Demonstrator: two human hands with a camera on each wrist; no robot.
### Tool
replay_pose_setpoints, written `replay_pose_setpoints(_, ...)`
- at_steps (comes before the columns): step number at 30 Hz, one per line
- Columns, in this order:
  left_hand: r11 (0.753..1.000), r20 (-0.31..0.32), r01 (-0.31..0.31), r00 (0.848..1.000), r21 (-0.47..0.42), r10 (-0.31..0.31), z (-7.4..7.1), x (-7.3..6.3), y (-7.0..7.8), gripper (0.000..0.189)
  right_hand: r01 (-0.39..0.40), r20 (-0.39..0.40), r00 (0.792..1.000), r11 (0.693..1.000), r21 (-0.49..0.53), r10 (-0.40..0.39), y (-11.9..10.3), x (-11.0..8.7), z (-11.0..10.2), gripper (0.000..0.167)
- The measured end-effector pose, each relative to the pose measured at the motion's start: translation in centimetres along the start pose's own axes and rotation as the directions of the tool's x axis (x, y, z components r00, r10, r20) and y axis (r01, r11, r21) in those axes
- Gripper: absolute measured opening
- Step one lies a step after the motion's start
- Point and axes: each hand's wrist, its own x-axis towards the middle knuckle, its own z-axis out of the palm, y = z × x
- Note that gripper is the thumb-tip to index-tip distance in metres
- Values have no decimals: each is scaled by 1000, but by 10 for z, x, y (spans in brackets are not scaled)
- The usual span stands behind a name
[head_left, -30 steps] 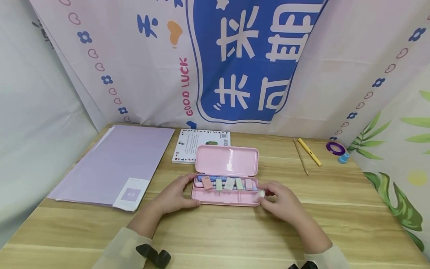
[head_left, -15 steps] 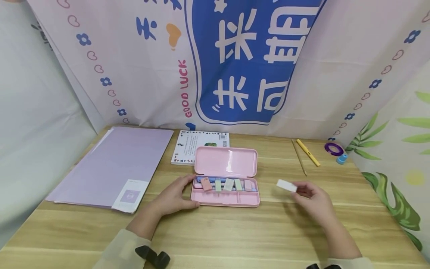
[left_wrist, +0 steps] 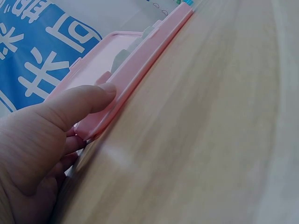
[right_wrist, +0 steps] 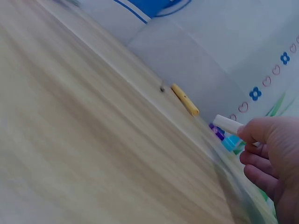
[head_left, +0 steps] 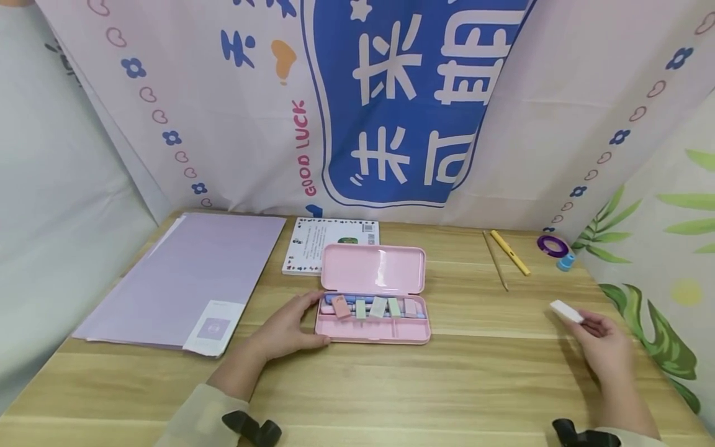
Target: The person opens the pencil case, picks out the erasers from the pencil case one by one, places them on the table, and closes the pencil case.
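An open pink pencil case (head_left: 373,331) stands on the table with its lid raised at the back. Several erasers (head_left: 378,307), pink, green and whitish, lie across pens in its rear compartment. My left hand (head_left: 283,329) holds the case's left end; in the left wrist view the thumb lies on the front wall and the other fingers reach round the end. Far to the right, my right hand (head_left: 609,347) pinches a white eraser (head_left: 566,311) between thumb and fingers, above the table. The eraser's far end sticks out of the grip in the right wrist view (right_wrist: 228,124).
A lilac folder (head_left: 195,273) lies at left, and a white book (head_left: 304,245) is partly behind the lid. Toward the back right are a pencil (head_left: 495,261), a yellow pen (head_left: 511,252), a purple ring (head_left: 553,246) and a small blue object (head_left: 566,262). A printed cloth hangs behind.
The right hand has lifted the white eraser from the pencil case's right end and carried it well to the right. The left hand has stayed at the case.
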Motion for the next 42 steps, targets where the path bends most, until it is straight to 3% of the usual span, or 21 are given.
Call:
replay_pose_setpoints(4, 1000, 0, -3, 1000, -3, 3, 1, 0, -1, 96, -12, 7, 1000, 996, -87, 13, 5, 5, -7, 57)
replay_pose_setpoints(13, 1000, -2, 4, 1000, -7, -4, 2, -1, -1, 95, -7, 63, 998, 949, -316, 29, 9, 11, -11, 59)
replay_pose_setpoints(21, 1000, 2, 4, 1000, 1, -4, 2, -2, -3, 95, -17, 116, 991, 938, -347, 61, 5, 10, -9, 69)
replay_pose_setpoints(24, 1000, 0, 7, 1000, 0, -7, 2, -2, -3, 95, 9, 95, 995, 947, -322, 23, -4, 3, -2, 70)
replay_pose_setpoints(27, 1000, -1, 7, 1000, 0, -7, 2, -2, -4, 96, 96, 71, 994, 952, -290, -79, -16, -7, 14, 62)
replay_pose_setpoints(33, 1000, -5, -5, 1000, 3, 5, 1, -3, -3, 96, 289, 163, 953, 928, -236, -256, -50, -31, 59, 54)
replay_pose_setpoints(42, 1000, -6, -12, 1000, 6, 12, 0, 0, -3, 95, 505, 257, 848, 853, -130, -463, -97, -67, 127, 37)
